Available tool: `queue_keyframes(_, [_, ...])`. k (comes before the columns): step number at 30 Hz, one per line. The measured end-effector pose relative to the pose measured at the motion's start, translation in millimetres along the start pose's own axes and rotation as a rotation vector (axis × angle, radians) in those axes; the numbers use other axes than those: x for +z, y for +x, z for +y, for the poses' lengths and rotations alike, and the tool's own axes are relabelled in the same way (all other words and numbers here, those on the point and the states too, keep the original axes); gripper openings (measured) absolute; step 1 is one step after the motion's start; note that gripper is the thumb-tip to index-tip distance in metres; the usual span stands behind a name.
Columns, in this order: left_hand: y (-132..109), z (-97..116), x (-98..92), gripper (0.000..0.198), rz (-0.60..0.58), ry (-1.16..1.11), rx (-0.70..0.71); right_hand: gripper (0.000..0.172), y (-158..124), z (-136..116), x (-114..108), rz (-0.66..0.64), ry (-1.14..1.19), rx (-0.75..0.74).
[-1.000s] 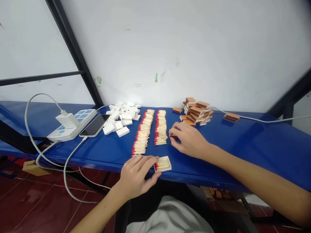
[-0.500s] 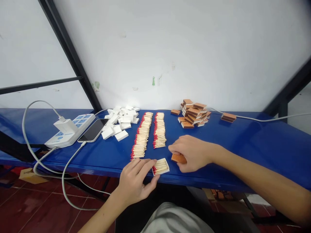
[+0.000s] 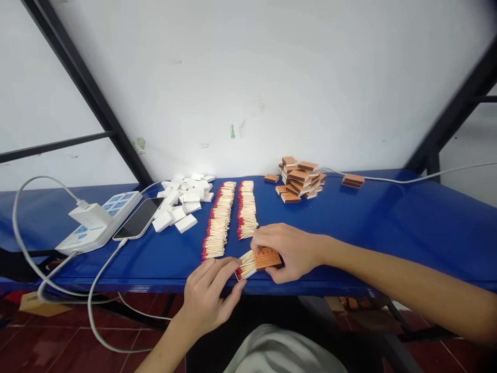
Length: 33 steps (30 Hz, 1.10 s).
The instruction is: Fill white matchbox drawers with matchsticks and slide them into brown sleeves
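At the front edge of the blue table, my left hand (image 3: 212, 292) pinches the left end of a white matchbox tray (image 3: 250, 274) filled with red-headed matches. My right hand (image 3: 285, 251) grips an orange matchbox sleeve (image 3: 267, 258), whose printed face points up. The sleeve's left edge meets the tray's right end, covering part of it. Just behind the tray, two long rows of loose matches lie side by side, the left row (image 3: 219, 220) longer than the right row (image 3: 247, 210).
A heap of white trays (image 3: 186, 197) lies at the back left, beside a phone (image 3: 140, 217) and a power strip (image 3: 112, 212) with a charger and cables. Closed matchboxes (image 3: 298, 178) are piled at the back right; a small stack (image 3: 353, 180) sits farther right.
My right hand has moved left with the sleeve, bringing it onto the tray's right end. My left hand keeps its pinch on the tray. The view has shifted slightly.
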<state>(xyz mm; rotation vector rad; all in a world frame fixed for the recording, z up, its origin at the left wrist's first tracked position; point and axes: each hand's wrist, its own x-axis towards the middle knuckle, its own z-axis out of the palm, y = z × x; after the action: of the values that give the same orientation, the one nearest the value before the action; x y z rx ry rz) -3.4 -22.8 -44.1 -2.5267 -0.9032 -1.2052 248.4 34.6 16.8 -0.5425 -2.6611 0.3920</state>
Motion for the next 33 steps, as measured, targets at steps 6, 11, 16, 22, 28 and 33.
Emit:
queue_keyframes(6, [-0.6, 0.3, -1.3, 0.026, -0.014, -0.004, 0.005, 0.028, 0.7, 0.5, -5.2, 0.014, 0.044, 0.027])
queue_keyframes(11, [-0.3, 0.0, -7.3, 0.029, -0.040, -0.026, 0.013, 0.026, 0.5, -0.5, -5.2, 0.002, 0.125, 0.030])
queue_keyframes(16, [1.7, 0.7, -18.0, 0.041, -0.125, -0.073, 0.000, 0.024, 1.5, -3.8, -2.3, -0.002, 0.170, 0.038])
queue_keyframes(22, [3.8, 2.3, -15.2, 0.039, -0.127, -0.076, -0.056, 0.023, 2.6, -9.1, 3.3, 0.010, 0.200, 0.018])
queue_keyframes(28, [5.5, 3.0, -12.4, 0.035, -0.116, -0.075, -0.041, 0.021, 5.0, -15.4, 13.2, 0.034, 0.234, -0.056])
queue_keyframes(33, [4.5, 3.7, -11.5, 0.034, -0.097, -0.055, -0.037, 0.019, 5.4, -14.7, 12.0, 0.044, 0.233, -0.072])
